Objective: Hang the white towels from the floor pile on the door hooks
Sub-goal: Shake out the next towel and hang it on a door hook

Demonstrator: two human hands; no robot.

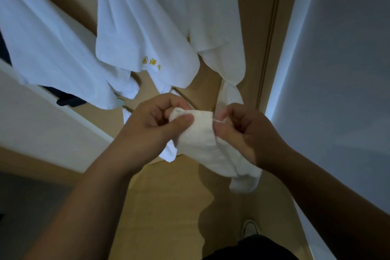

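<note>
Both hands pinch one towel [202, 143]: left hand [154, 124] on its top corner, right hand [238, 131] beside; rest trails down-right, hung towels [135, 34] above.

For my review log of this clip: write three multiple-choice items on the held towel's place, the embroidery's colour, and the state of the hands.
1. Where is the small white towel?
A. on the floor
B. between both hands
C. on a hook

2. What colour is the embroidery on the middle hanging towel?
A. yellow
B. red
C. black

3. What are the hands doing?
A. both open
B. only one grips
C. both pinch the towel

Key: 1 B, it spans from the left hand to the right hand. 2 A, the stitching is golden yellow. 3 C, both thumbs press on the cloth.
</note>
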